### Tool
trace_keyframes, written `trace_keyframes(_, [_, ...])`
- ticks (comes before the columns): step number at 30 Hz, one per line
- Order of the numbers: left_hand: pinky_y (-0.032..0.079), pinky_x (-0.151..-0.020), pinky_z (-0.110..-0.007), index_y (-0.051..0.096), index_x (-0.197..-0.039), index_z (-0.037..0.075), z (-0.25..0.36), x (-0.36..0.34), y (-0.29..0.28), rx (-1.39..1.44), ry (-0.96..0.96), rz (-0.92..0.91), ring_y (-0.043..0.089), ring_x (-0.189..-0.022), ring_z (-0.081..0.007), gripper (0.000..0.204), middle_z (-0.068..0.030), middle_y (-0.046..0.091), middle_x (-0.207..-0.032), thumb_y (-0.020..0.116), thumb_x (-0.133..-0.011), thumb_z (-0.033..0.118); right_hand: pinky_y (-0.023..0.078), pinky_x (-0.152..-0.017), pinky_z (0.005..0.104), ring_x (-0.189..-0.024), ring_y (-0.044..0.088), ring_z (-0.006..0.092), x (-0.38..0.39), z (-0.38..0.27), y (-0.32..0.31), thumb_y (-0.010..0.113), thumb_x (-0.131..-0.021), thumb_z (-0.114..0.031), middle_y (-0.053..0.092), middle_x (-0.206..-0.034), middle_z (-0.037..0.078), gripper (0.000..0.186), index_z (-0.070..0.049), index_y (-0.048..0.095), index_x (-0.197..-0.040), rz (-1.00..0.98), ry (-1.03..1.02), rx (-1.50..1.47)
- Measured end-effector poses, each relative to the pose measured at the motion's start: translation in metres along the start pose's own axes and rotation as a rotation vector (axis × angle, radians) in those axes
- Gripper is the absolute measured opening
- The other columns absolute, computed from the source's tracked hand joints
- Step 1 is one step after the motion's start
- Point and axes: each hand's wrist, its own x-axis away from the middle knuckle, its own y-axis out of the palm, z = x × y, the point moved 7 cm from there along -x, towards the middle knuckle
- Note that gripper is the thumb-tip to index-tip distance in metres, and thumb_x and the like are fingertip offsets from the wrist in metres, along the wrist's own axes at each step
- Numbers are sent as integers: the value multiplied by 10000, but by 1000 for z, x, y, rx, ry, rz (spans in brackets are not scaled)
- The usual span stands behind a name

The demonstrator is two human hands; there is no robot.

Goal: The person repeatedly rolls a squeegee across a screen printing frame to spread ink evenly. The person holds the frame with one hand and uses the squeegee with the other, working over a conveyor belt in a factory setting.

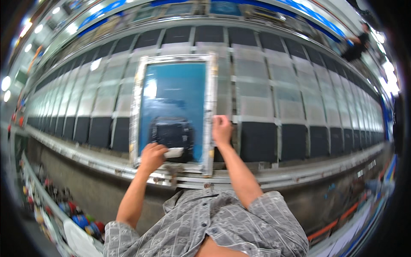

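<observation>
Grey shirt below — dark fabric panels flank the screen frame.

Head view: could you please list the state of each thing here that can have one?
Screen frame: lying flat on the table.
Squeegee: gripped, resting on the blue mesh.
Left hand: closed on the squeegee.
Right hand: pressing the frame's right edge.
Dark panels: laid in a row.

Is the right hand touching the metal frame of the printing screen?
Touching. The head view shows the right hand resting on the right side rail of the screen frame, fingers lying over the metal with no gap visible.
</observation>
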Motion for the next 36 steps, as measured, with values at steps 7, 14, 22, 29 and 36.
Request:
trace_keyframes(7, [513,-683,-389,716,-832,100,-41,7,-8,94,-16,-53,641,-755,-272,256,-50,670,-813,772,-587,56,503,-675,426,-778,657,396,21,-14,32,598,-903,-286,663,-786,202,264,-23,624,-916,64,46,-3])
trace_keyframes(14, [505,-652,-461,681,-734,116,-83,-51,2,67,48,-327,647,-712,-343,260,-113,664,-709,757,-698,361,506,-717,477,-842,641,431,16,3,37,592,-875,-307,667,-856,221,254,-68,664,-922,39,136,214])
trace_keyframes(22, [527,-660,-441,694,-777,111,-116,-114,17,-9,20,-383,661,-729,-344,238,-117,668,-718,766,-714,328,487,-689,428,-780,649,404,18,-4,43,598,-897,-298,654,-786,212,279,-26,642,-942,25,142,176])
trace_keyframes(29, [523,-665,-445,691,-806,123,-84,-40,21,42,100,-496,661,-737,-331,246,-99,678,-760,789,-681,311,482,-672,428,-741,642,405,17,-9,39,595,-901,-304,651,-767,214,282,-29,638,-948,34,152,184])
trace_keyframes(36, [504,-646,-459,668,-763,108,-115,-114,20,30,33,-322,654,-723,-340,259,-114,669,-739,782,-688,328,475,-673,408,-711,647,353,19,-11,41,597,-905,-299,641,-737,198,293,-12,629,-953,20,136,150])
